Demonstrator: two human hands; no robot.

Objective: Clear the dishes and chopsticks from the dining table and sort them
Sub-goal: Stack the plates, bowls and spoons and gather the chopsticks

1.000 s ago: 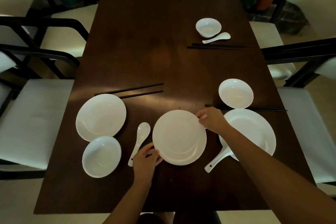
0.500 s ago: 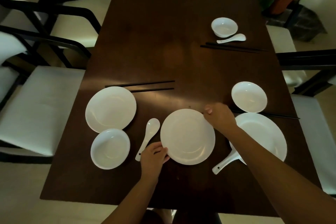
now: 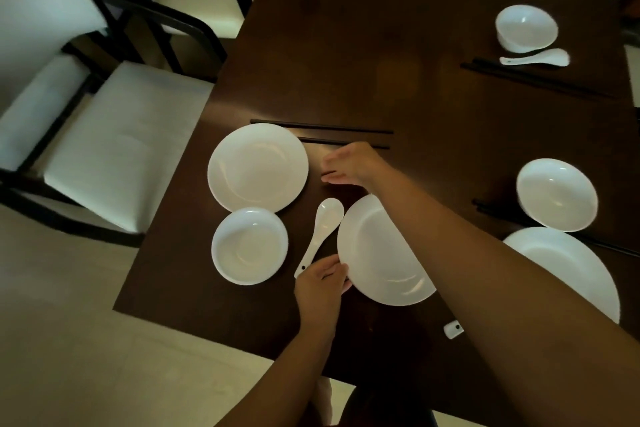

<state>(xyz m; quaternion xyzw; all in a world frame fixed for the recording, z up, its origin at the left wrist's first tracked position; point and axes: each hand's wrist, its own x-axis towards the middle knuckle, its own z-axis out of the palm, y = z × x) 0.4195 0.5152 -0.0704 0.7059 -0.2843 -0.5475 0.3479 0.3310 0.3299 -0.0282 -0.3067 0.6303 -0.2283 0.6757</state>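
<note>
Head view
Left hand (image 3: 322,282): fingers grasping the near-left rim of the middle plate (image 3: 377,253) on the tabletop (image 3: 381,55).
Right hand (image 3: 349,166): fingers spread, holding nothing, above the tabletop beside the left plate (image 3: 258,167), over one stick of the chopsticks (image 3: 322,130).
Spoon (image 3: 320,236): between left bowl (image 3: 249,245) and middle plate.

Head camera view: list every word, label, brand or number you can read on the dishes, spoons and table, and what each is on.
No readable text anywhere.
Far spoon: small dark mark on its handle, too small to read.
Plates, bowls, chopsticks and table: no visible markings.
</note>
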